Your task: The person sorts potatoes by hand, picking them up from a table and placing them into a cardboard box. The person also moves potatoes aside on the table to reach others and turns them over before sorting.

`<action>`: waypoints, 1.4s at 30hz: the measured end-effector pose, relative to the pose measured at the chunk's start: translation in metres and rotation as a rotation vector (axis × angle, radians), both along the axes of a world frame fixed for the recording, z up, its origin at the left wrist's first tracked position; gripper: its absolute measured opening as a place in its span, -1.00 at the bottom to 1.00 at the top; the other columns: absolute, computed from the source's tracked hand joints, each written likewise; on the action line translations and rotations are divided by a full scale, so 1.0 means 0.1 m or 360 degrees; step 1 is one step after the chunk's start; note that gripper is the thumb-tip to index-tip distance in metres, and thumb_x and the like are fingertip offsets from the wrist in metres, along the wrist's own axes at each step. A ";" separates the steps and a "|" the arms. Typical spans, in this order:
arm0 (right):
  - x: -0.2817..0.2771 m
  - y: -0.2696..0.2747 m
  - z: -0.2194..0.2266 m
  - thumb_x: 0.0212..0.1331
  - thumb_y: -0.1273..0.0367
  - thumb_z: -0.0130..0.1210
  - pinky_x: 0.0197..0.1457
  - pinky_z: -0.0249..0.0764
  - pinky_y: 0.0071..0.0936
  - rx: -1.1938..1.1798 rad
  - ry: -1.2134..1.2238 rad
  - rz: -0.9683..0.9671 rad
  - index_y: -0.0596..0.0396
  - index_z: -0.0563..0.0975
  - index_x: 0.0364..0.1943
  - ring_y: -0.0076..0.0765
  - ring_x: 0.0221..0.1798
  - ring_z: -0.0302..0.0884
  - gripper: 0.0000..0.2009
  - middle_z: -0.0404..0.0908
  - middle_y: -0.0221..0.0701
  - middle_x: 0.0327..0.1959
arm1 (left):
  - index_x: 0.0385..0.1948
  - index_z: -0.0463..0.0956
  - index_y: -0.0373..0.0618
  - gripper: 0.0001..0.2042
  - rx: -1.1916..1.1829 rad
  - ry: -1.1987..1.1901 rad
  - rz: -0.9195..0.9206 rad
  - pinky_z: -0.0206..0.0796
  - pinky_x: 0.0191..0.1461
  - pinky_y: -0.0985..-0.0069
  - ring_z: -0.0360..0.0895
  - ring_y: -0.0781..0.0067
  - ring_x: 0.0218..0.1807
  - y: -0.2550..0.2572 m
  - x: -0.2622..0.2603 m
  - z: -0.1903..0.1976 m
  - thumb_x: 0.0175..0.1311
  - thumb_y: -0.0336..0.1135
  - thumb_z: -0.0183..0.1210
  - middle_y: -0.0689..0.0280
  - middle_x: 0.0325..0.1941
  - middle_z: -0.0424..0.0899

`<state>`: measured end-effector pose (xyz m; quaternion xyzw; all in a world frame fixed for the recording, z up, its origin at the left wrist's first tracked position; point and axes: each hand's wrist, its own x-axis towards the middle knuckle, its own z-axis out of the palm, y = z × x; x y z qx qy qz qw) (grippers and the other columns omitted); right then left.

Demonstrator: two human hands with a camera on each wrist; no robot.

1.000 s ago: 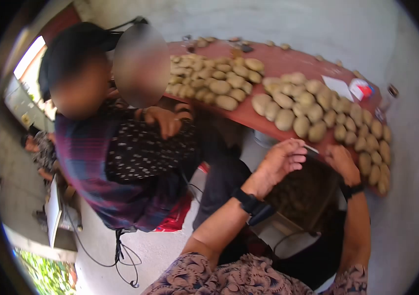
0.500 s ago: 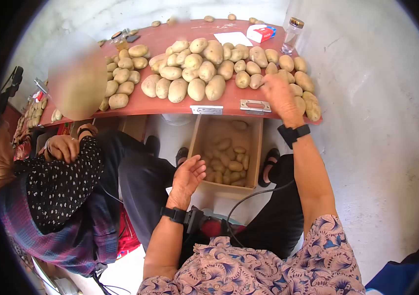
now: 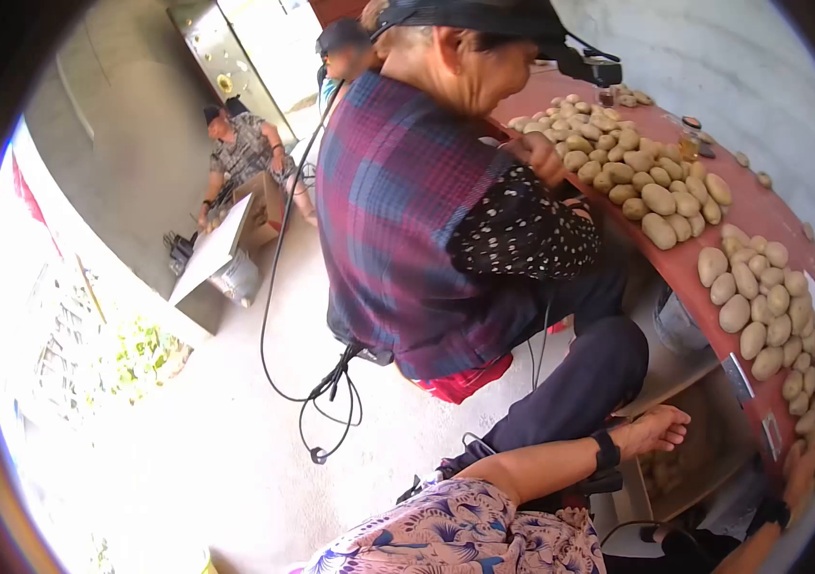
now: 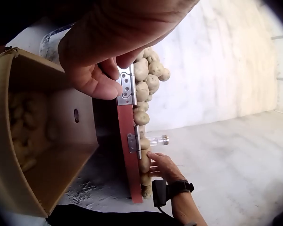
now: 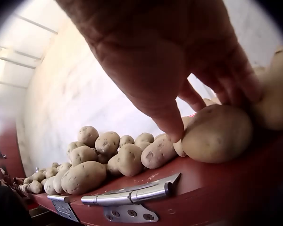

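Observation:
My left hand [image 3: 654, 432] hovers over the cardboard box [image 4: 30, 188], holding nothing. Its fingers bend loosely in the left wrist view, overlapping a metal hinge [image 4: 126, 87]. Beyond it, my right hand [image 3: 798, 476] reaches to the potatoes at the near right end of the red table [image 3: 704, 316]. In the right wrist view its thumb touches the left side of a large potato [image 5: 219, 134], and the spread fingers reach down behind it. Other potatoes [image 5: 129, 160] lie in a pile along the table. More potatoes [image 4: 23, 127] are inside the box.
Close on my left sits a person in a plaid vest [image 3: 398, 220], hands near another potato pile [image 3: 656, 182]. Cables [image 3: 331, 392] lie on the floor behind. A glass jar [image 4: 158, 140] stands beyond the potatoes. Farther back, another person [image 3: 245, 153] sits by a white board [image 3: 216, 249].
The head view has swung left, showing more of the neighbour and floor. My right hand stays among the potatoes at the table's right end; my left stays over the box.

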<state>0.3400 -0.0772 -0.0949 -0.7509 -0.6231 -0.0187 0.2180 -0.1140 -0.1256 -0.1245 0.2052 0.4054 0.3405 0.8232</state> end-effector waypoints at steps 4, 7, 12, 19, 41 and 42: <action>-0.33 0.01 0.36 0.11 0.36 0.17 0.36 0.22 -0.31 -0.0424 -0.0325 -0.0262 0.27 0.32 0.24 0.03 0.30 0.33 -0.42 0.43 0.01 0.20 | -0.06 0.44 0.00 -0.76 0.0063 -0.0051 -0.0024 0.37 -0.21 0.59 0.48 0.64 -0.28 -0.05 -0.04 0.18 0.38 -0.13 0.02 0.47 -0.27 0.52; 0.13 0.23 -0.03 0.05 0.39 0.22 0.38 0.21 -0.32 -0.0370 -0.0319 -0.0097 0.28 0.30 0.25 0.02 0.32 0.29 -0.37 0.42 0.01 0.20 | -0.04 0.43 -0.02 -0.74 0.0094 -0.0077 0.0000 0.37 -0.18 0.59 0.48 0.63 -0.25 -0.08 -0.08 0.23 0.38 -0.12 0.02 0.47 -0.27 0.51; 0.66 0.33 -0.55 -0.02 0.41 0.26 0.40 0.20 -0.32 0.0109 -0.0236 0.0204 0.28 0.30 0.24 0.01 0.34 0.26 -0.34 0.39 0.01 0.22 | -0.02 0.42 -0.04 -0.72 0.0067 -0.0016 0.0018 0.37 -0.16 0.58 0.48 0.60 -0.24 -0.12 -0.13 0.41 0.38 -0.12 0.01 0.44 -0.25 0.50; 0.42 0.12 -0.41 0.07 0.29 0.18 0.27 0.30 -0.23 -0.0108 -0.0193 0.0088 0.16 0.34 0.22 0.08 0.19 0.40 -0.42 0.48 -0.01 0.11 | -0.01 0.44 -0.08 -0.68 0.0123 -0.0033 -0.0005 0.39 -0.19 0.58 0.49 0.59 -0.24 -0.10 -0.03 0.27 0.35 -0.10 0.04 0.41 -0.24 0.50; 0.10 -0.40 0.06 0.25 0.37 -0.03 0.32 0.29 -0.32 0.0228 0.0345 0.0248 0.24 0.38 0.17 -0.15 0.20 0.38 -0.59 0.42 -0.10 0.16 | 0.03 0.39 -0.08 -0.65 0.0087 0.0053 0.0005 0.42 -0.16 0.52 0.47 0.51 -0.18 -0.19 0.10 -0.03 0.33 -0.09 0.04 0.34 -0.14 0.45; 0.15 -0.44 0.05 0.26 0.36 -0.03 0.32 0.28 -0.32 0.0254 0.0190 0.0192 0.24 0.38 0.17 -0.14 0.21 0.38 -0.59 0.42 -0.10 0.17 | 0.03 0.39 -0.09 -0.64 0.0107 0.0041 -0.0008 0.42 -0.15 0.52 0.47 0.51 -0.19 -0.19 0.10 -0.05 0.33 -0.09 0.04 0.34 -0.14 0.44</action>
